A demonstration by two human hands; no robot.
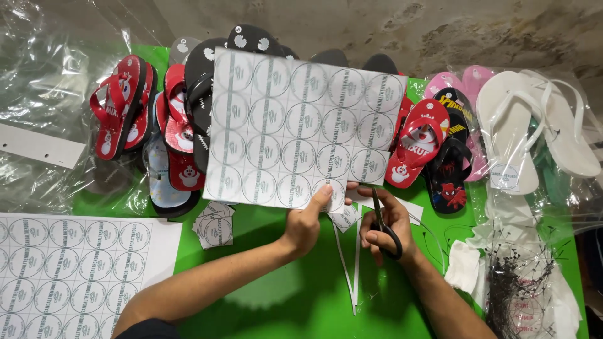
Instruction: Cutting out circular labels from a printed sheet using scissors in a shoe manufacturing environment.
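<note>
The person's left hand (306, 221) pinches the near edge of a white paper sheet printed with rows of round grey labels (300, 129), thumb on top, holding it up over the green table surface (301, 295). The right hand (389, 227) is closed through the black handles of a pair of scissors (380, 225), whose blades point away toward the near right edge of the sheet. Thin white paper strips (352, 257) trail down on the table between the two forearms. Just left of the left hand lies a small stack of cut square labels (213, 227). At the near left corner rests a second uncut sheet of round labels (69, 270). Beyond the held sheet, red and black flip-flop sandals (157, 119) stand in a row; farther right lie white flip-flops (527, 125) in clear plastic. At the near right sits a bundle of thin black plastic ties (512, 289).
</note>
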